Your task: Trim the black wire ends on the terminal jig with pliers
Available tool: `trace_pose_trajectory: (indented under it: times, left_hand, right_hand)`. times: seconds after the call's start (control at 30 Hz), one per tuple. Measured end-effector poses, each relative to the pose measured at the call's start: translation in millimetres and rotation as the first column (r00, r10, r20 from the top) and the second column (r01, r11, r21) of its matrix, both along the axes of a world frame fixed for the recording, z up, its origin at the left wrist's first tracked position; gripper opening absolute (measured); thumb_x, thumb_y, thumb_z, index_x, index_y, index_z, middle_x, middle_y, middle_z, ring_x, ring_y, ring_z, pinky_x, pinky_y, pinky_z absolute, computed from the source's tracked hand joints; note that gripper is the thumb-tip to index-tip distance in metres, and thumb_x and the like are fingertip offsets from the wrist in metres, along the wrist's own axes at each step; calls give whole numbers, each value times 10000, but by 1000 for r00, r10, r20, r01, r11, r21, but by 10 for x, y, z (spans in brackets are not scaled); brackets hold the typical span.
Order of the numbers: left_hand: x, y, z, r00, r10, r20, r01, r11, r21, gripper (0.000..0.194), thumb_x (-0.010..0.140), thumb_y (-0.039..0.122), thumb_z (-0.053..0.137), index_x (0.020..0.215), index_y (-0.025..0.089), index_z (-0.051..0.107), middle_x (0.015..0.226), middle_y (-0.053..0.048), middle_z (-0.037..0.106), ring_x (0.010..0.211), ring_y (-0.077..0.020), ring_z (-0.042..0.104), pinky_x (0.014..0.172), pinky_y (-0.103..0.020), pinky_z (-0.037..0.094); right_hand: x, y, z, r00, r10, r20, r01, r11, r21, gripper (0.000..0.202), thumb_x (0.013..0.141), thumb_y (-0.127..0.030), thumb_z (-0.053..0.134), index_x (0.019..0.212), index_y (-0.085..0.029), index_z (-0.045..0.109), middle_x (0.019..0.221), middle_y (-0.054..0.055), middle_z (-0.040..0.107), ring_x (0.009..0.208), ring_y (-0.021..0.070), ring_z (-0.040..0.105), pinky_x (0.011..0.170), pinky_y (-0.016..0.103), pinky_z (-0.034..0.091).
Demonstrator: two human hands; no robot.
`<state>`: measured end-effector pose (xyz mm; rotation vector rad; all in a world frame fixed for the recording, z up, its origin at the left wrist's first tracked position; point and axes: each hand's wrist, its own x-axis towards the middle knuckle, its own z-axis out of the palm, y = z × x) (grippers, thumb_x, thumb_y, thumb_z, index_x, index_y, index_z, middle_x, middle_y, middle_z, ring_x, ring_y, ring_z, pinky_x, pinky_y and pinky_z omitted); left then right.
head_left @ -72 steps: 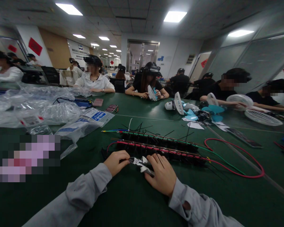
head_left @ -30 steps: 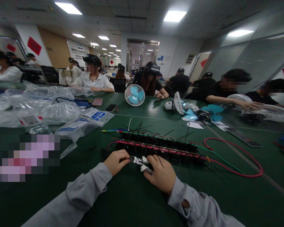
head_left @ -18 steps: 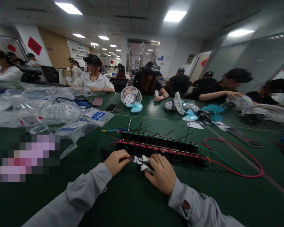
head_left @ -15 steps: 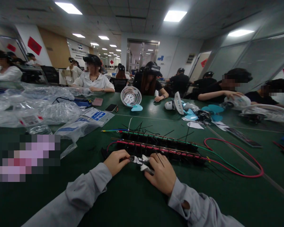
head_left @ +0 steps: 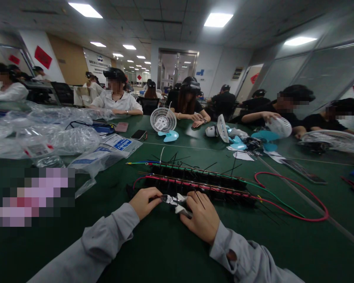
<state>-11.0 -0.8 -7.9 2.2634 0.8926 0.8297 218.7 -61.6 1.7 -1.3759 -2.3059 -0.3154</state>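
Two hands (head_left: 144,202) (head_left: 203,218) at pliers (head_left: 172,200), blue bag label (head_left: 123,144), unreadably blurred

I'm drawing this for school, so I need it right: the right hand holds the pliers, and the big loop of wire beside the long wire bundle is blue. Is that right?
Not quite: the big loop of wire is red, not blue, as the head view shows. The right hand does hold the pliers, and the loop is beside the long wire bundle.

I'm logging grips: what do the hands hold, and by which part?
Right hand: pliers, by the handles. Left hand: at their tip, its hold unclear.
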Motion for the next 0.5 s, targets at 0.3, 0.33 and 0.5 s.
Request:
trace_pose_trajectory:
  times: [0.3, 0.33, 0.5]
  left_hand:
    - [-5, 7, -7, 1000, -7, -7, 7, 1000, 2, 120, 829, 173, 521, 832, 142, 637, 812, -45, 645, 746, -152, 600, 688, -257, 468]
    - [-6, 8, -8, 1000, -10, -5, 10, 1000, 0, 119, 827, 170, 522, 834, 143, 637, 814, -45, 646, 749, -152, 602, 691, -258, 470]
    - [-8, 0, -9, 1000, -16, 7, 16, 1000, 6, 120, 823, 153, 521, 846, 144, 638, 824, -43, 647, 753, -152, 602, 696, -259, 477]
  right_hand:
    - [7, -7, -6, 1000, 9, 14, -9, 1000, 7, 161, 716, -287, 570, 822, -173, 526, 935, 84, 544, 830, 201, 481, 742, 345, 375]
    - [7, -7, -6, 1000, 7, 12, -8, 1000, 7, 162, 714, -286, 572, 822, -174, 526, 936, 84, 544, 830, 201, 481, 742, 345, 376]
    - [7, -7, -1, 1000, 12, 14, -12, 1000, 3, 164, 713, -295, 575, 817, -178, 526, 957, 89, 543, 846, 207, 481, 748, 351, 378]
